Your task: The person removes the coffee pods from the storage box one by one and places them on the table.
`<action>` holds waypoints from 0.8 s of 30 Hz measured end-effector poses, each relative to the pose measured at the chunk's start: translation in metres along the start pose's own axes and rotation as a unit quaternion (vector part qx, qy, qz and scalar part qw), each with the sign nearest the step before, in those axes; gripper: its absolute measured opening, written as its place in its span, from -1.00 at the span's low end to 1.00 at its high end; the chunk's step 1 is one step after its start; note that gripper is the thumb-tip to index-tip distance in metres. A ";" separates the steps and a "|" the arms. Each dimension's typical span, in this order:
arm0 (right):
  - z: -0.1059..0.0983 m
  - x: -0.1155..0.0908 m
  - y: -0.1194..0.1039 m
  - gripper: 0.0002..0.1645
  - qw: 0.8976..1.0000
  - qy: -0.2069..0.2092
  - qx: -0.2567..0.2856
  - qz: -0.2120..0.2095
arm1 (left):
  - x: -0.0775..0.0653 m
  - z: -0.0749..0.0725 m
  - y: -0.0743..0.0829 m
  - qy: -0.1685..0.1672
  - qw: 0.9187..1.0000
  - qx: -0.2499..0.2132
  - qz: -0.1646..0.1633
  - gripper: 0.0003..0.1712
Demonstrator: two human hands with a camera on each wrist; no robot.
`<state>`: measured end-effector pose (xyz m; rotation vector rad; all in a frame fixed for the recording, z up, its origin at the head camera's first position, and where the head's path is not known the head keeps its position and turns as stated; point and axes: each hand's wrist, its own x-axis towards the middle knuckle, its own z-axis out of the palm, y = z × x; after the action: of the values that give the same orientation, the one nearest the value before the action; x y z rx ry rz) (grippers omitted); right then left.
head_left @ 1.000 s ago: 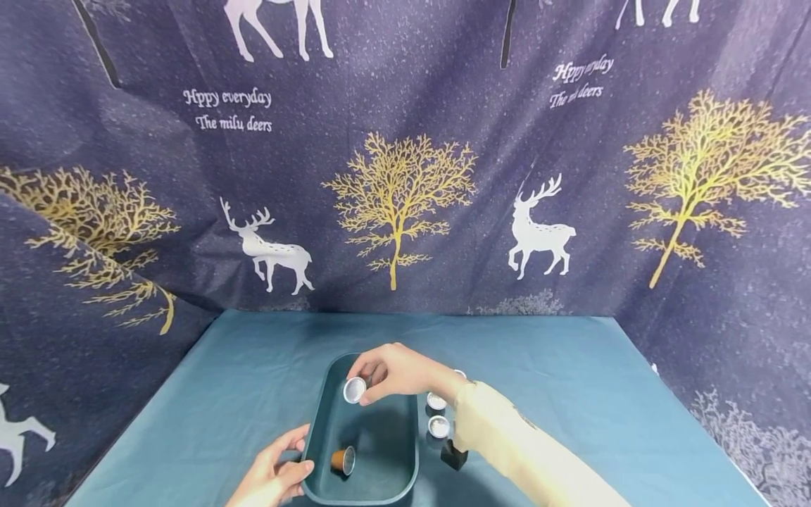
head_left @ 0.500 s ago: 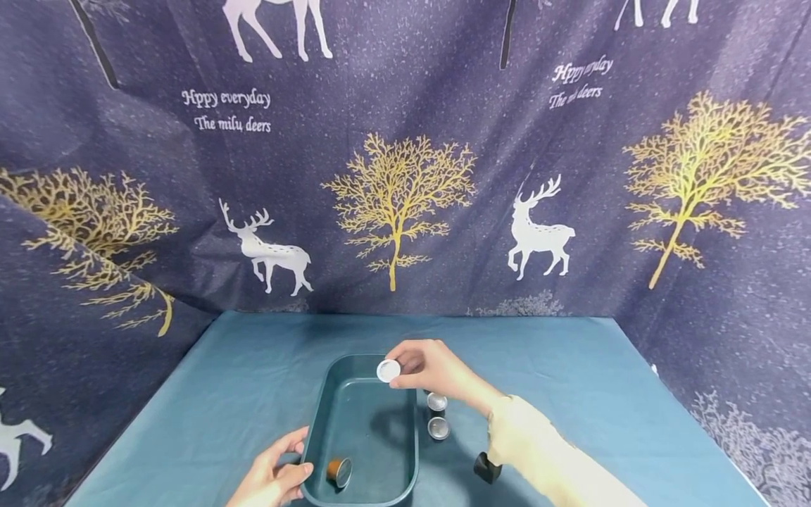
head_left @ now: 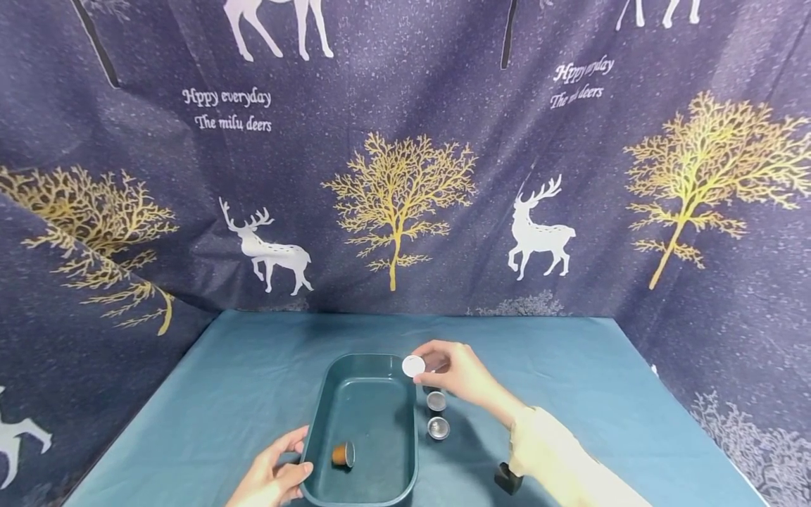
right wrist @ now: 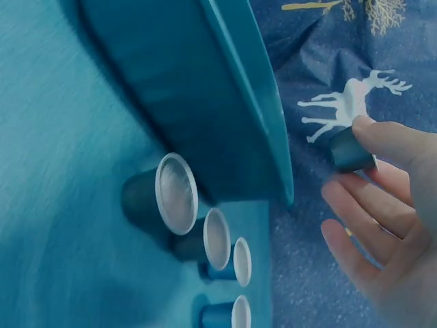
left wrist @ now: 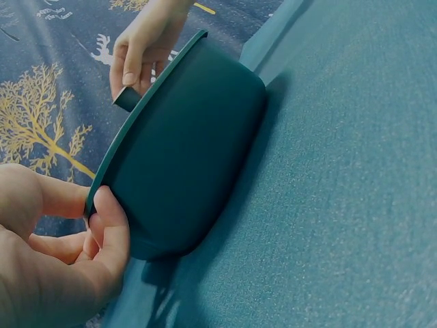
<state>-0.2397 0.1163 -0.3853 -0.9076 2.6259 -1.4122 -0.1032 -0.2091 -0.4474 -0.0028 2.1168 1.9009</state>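
Note:
My left hand [head_left: 274, 470] grips the left rim of a dark teal tray [head_left: 366, 501] near its front corner, thumb on one side and fingers on the other. Above the tray's far right rim, my right hand [head_left: 461, 370] pinches a coffee capsule [head_left: 413, 366], its pale lid facing me. In the right wrist view this capsule [right wrist: 351, 150] has a dark green body. Inside the tray an orange coffee capsule [head_left: 343, 455] lies on its side. Several more capsules stand lid up beside the tray's right wall, among them a dark one [right wrist: 176, 194] and a blue one [right wrist: 240, 262].
A blue-green cloth [head_left: 570, 394] covers the table. Behind it hangs a dark curtain [head_left: 443, 84] printed with deer and golden trees. A small black block [head_left: 509, 479] sits at the right wrist.
My right hand has moved right with the capsule, from over the tray's middle to its right rim. The orange capsule has rocked slightly. The left hand stays in place.

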 end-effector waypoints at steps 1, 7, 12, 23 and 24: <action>-0.001 -0.001 0.002 -0.64 1.000 0.004 -0.002 0.001 | 0.000 0.000 0.000 0.000 1.000 0.000 -0.002 -0.16; -0.005 -0.008 0.013 -0.63 1.000 0.019 0.004 0.012 | 0.001 -0.001 0.000 -0.003 1.000 -0.008 -0.012 -0.14; -0.007 -0.012 0.020 -0.64 0.999 0.036 0.015 0.013 | 0.001 0.000 0.000 0.004 1.000 0.001 -0.006 -0.16; -0.008 -0.022 0.031 -0.66 0.995 0.092 -0.010 0.027 | 0.001 -0.001 0.001 -0.003 1.000 0.000 -0.015 -0.14; -0.008 -0.023 0.032 -0.66 0.995 0.098 -0.015 0.028 | 0.001 -0.001 0.001 -0.006 1.000 -0.003 -0.016 -0.14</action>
<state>-0.2384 0.1468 -0.4109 -0.7268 2.7933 -1.5262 -0.1045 -0.2094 -0.4463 -0.0257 2.0918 1.8846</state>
